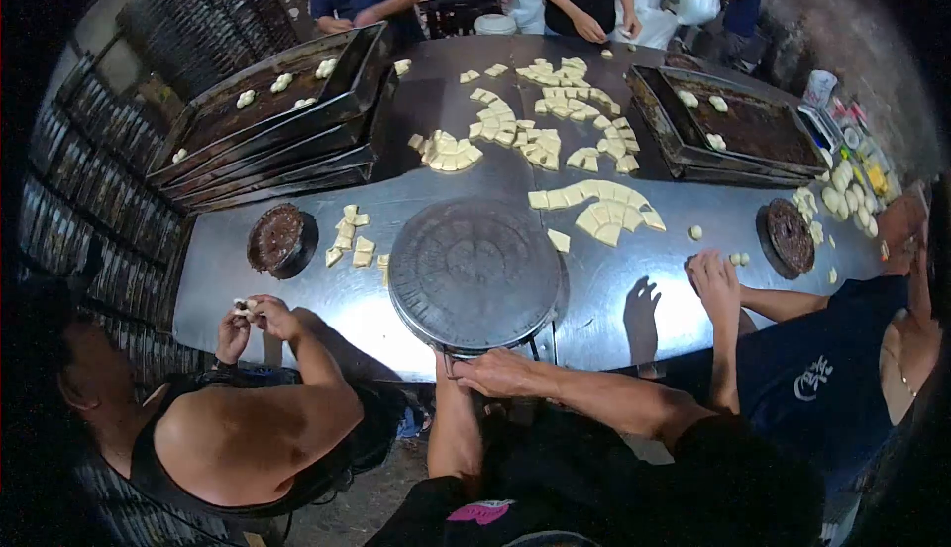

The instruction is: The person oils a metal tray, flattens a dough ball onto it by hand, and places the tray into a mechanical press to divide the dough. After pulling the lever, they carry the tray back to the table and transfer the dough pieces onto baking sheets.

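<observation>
A large round metal plate [474, 272] sits at the front middle of the metal table [347, 324]. My right hand [493, 374] is at its near edge, with the fingers closed by a thin metal piece [452, 361]; what they hold is too small to make out. Just beside it, my left hand [445, 367] reaches up at the plate's rim, its fingers mostly hidden. Cut dough pieces [611, 210] lie beyond the plate to the right, and a few more [346, 235] to its left.
Stacked trays [277, 141] stand at the back left, others [733, 131] at the back right. Round dark pans [281, 238] flank the work area. One co-worker's hands [260, 317] hold dough at left; another's hand [715, 284] is at right. More people stand across the table.
</observation>
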Demonstrator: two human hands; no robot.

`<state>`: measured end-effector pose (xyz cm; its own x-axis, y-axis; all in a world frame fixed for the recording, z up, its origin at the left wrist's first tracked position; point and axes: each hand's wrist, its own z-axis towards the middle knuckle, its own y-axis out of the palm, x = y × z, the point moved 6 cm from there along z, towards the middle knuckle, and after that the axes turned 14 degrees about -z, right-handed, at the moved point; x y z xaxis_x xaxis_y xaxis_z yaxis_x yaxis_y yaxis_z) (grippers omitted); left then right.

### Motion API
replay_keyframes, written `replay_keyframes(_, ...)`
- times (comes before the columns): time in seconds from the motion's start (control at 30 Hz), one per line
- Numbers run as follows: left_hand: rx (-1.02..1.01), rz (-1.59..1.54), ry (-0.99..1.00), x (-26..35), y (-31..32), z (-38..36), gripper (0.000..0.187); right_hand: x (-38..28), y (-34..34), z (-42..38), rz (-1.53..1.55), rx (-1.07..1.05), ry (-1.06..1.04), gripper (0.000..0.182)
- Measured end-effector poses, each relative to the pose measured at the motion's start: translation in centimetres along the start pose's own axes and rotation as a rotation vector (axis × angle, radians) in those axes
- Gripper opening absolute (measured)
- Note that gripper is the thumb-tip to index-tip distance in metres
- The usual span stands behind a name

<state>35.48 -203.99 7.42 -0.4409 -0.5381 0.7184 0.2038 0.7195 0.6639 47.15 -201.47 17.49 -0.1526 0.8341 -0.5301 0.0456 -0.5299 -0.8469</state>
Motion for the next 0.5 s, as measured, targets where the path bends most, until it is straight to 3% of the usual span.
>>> replay_keyframes(0.07,0.006,0.023,-0.010,0.0,-0.6,0.5,0.033,-0.4,-0.7,-0.2,-0.031,-0.100,-0.006,0.018)
replay_keyframes(0.23,0.022,0.059,0.030,-0.6,-1.8,0.6,0.033,-0.1,0.1,-0.3,-0.078,-0.041,-0.100,0.016)
replay_keyframes(0.5,0.036,0.113,0.056,-1.5,-4.6,0.1,0.035,-0.1,0.5,0.0,-0.108,-0.108,-0.021,0.025)
